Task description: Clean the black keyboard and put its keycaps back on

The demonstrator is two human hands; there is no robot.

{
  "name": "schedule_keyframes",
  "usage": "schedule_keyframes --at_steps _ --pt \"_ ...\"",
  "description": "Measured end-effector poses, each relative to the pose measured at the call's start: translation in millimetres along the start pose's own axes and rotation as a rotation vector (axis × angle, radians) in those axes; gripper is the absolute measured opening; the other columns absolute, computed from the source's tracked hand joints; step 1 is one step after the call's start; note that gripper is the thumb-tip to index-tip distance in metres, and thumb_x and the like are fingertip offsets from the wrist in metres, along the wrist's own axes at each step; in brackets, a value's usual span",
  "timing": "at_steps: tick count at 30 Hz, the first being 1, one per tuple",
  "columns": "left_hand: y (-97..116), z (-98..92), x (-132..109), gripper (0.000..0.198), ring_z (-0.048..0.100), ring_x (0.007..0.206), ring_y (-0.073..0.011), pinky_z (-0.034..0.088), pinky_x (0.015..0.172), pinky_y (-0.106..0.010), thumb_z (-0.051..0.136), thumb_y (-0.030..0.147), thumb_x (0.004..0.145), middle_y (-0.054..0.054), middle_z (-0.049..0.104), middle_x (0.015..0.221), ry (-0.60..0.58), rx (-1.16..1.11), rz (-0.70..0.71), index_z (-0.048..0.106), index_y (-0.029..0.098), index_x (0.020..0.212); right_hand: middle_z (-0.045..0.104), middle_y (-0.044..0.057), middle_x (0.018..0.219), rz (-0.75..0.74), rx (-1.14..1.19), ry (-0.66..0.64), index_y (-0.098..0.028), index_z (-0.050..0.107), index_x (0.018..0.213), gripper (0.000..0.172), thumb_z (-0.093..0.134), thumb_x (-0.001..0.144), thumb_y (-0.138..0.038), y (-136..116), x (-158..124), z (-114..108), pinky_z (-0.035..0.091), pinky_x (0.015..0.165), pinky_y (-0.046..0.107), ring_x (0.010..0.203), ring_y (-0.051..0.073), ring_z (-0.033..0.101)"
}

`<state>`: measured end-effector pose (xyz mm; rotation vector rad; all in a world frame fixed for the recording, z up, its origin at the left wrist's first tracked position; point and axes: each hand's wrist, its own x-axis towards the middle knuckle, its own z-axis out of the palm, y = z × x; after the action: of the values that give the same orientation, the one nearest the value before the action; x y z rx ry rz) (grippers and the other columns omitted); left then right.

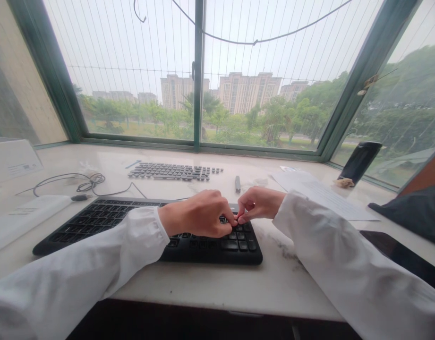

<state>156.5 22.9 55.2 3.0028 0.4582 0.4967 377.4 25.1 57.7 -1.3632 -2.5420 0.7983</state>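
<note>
A black computer keyboard lies on a white marble sill, and some of its keys look bare or hidden under my forearm. My left hand rests over the keyboard's right half, with its fingertips bent down onto the keys. My right hand comes in from the right, and its pinched fingertips meet those of my left hand at about one key. Whatever lies between the fingertips is hidden. Farther back, several rows of loose black keycaps lie on the sill.
A small dark stick stands beyond my hands, and printed paper lies to the right. A tangled black cable and white boxes are at left; an upright black object stands by the window.
</note>
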Motion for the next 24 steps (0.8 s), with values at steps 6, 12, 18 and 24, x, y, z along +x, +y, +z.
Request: schedule_keyframes --at_steps 6,12,18,24 --pt "9 0.2 4 0.022 0.048 0.043 -0.0125 0.037 0.052 -0.025 0.058 0.022 0.073 0.0 0.059 0.046 -0.007 0.107 -0.055 0.079 0.029 0.078 0.045 -0.007 0.05 0.018 -0.042 -0.009 -0.014 0.074 0.077 0.031 0.074 0.069 -0.045 -4 -1 -4 0.027 0.049 0.022 0.049 0.006 0.038" --pt "17 3.7 4 0.019 0.053 0.046 -0.0156 0.037 0.05 -0.027 0.057 0.024 0.072 -0.003 0.059 0.048 -0.004 0.208 -0.058 0.074 0.022 0.066 0.045 -0.007 0.049 0.041 -0.048 -0.009 -0.015 0.072 0.075 0.031 0.074 0.068 -0.044 -2 1 -2 0.025 0.048 0.022 0.048 0.006 0.038" --pt "23 8.0 4 0.018 0.05 0.041 -0.0177 0.029 0.042 -0.03 0.055 0.022 0.071 -0.007 0.056 0.046 -0.003 0.331 -0.014 0.064 0.018 0.056 0.043 -0.008 0.051 0.049 -0.036 -0.008 -0.014 0.071 0.076 0.03 0.075 0.069 -0.042 -6 -1 -2 0.025 0.05 0.022 0.05 0.006 0.037" --pt "22 5.8 4 0.02 0.052 0.045 -0.0171 0.033 0.046 -0.029 0.054 0.022 0.073 -0.006 0.059 0.049 -0.024 0.279 -0.033 0.069 0.018 0.061 0.044 -0.007 0.051 0.08 -0.085 0.002 -0.014 0.073 0.078 0.025 0.074 0.07 -0.037 -18 -4 -4 0.027 0.05 0.022 0.051 0.006 0.04"
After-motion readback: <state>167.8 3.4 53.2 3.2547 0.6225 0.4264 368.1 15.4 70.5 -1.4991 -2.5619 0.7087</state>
